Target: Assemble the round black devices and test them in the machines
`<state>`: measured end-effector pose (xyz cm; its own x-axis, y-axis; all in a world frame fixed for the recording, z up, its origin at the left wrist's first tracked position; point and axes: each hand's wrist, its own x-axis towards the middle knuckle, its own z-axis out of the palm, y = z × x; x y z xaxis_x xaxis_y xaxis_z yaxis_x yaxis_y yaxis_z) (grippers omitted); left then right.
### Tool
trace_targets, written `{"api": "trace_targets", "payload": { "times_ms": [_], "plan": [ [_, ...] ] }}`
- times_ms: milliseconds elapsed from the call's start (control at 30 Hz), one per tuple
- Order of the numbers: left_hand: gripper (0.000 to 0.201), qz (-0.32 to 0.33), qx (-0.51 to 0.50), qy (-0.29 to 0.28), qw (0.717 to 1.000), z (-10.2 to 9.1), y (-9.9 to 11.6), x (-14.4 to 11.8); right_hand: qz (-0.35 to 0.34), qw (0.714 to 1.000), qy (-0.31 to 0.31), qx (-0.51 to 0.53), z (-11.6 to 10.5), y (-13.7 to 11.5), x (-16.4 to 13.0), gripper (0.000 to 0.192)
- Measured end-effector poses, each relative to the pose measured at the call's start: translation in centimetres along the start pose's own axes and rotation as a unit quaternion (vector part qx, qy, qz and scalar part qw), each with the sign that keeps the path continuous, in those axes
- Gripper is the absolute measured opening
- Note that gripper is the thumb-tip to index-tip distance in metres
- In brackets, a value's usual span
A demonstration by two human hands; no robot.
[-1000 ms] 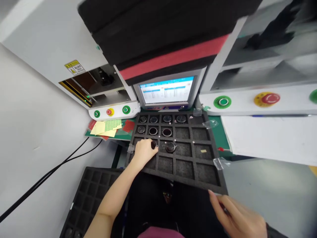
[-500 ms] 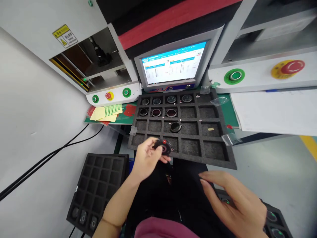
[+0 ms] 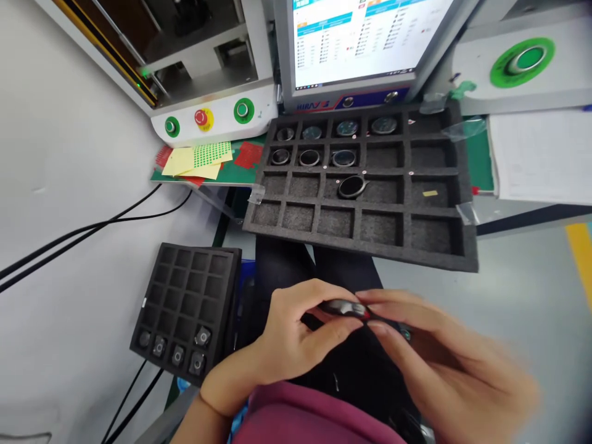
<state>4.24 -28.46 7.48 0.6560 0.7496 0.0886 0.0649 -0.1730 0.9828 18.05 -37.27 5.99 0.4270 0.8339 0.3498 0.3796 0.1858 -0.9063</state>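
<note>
A round dark watch case (image 3: 343, 308) is held edge-on above my lap. My left hand (image 3: 296, 333) pinches it between thumb and fingers. At its right end, by a small red spot, the thumb and fingertips of my right hand (image 3: 439, 351) close on the edge; this hand is partly blurred. Beyond my hands lies a black foam tray (image 3: 296, 217) with square pockets. Several round watch cases (image 3: 344, 158) sit in its two back rows. Another watch case (image 3: 352, 186) rests tilted across a divider in the third row.
A screen (image 3: 361, 43) stands behind the tray, with a button panel (image 3: 213, 120) on its left. Yellow sticker sheets (image 3: 194, 160) lie on the green bench. Lower left, a second foam tray (image 3: 182, 283) holds several small parts. White paper (image 3: 546, 154) lies at the right.
My left hand has brought the watch case from over the tray's front edge down toward my lap. My right hand has come in and taken its right edge. The view has tipped downward.
</note>
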Motion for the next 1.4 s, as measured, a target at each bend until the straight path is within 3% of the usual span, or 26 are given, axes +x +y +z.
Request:
{"api": "trace_targets", "payload": {
  "times_ms": [100,267,400,500,700,1167,1400],
  "plan": [
    [0.012,0.06,0.093,-0.015,0.994,-0.3,0.3,-0.3,-0.016,0.999,0.006,-0.039,-0.5,-0.5,-0.4,0.01],
    [0.016,0.141,0.222,-0.051,0.963,-1.0,0.7,-0.1,0.015,0.995,-0.024,-0.092,-1.6,-1.3,-0.4,0.006],
    [0.018,0.165,0.272,-0.081,0.945,-1.2,1.2,0.4,-0.055,0.987,-0.089,-0.124,-2.7,-0.6,0.7,0.008],
    [0.019,0.171,0.289,-0.101,0.937,-1.2,1.6,0.7,-0.095,0.978,-0.137,-0.127,-3.4,0.1,1.7,0.012],
    [0.018,0.164,0.31,-0.135,0.927,-1.1,1.7,1.0,-0.101,0.973,-0.176,-0.108,-4.2,0.7,2.0,0.012],
    [0.017,0.189,0.305,-0.128,0.925,-1.0,1.5,1.6,-0.036,0.983,-0.129,-0.126,-4.5,-0.5,1.0,0.012],
    [0.017,0.192,0.299,-0.126,0.926,-0.9,1.2,1.6,-0.063,0.981,-0.155,-0.102,-4.2,0.6,1.6,0.011]
  ]
}}
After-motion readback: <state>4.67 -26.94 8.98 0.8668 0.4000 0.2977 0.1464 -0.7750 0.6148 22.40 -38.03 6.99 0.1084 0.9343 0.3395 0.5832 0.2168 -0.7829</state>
